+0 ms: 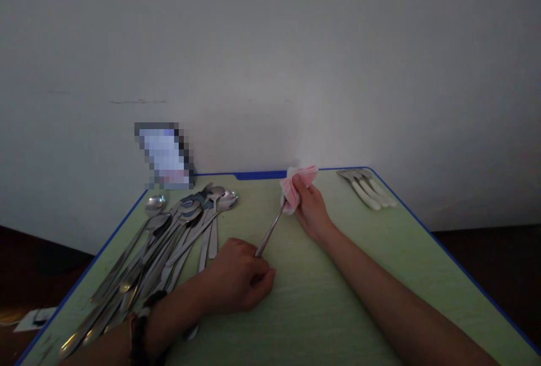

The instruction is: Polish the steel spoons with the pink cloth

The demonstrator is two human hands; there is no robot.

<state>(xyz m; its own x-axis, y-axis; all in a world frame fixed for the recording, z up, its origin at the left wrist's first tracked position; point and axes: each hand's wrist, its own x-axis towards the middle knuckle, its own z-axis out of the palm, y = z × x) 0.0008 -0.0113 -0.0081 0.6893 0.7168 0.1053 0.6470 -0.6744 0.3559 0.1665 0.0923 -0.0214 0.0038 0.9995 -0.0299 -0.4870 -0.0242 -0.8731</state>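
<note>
My left hand (236, 278) rests on the green table (321, 309), fingers closed round the handle end of a long metal utensil (270, 230). The utensil slants up and to the right. Its far end is wrapped in a pink cloth (296, 183), so I cannot tell what kind of head it has. My right hand (310, 208) is closed on that cloth, near the table's far edge.
A pile of several long metal spoons (169, 242) lies fanned out on the left of the table. Several white-handled forks (367, 188) lie at the far right corner. A blurred-out object (164, 154) stands at the far left against the white wall.
</note>
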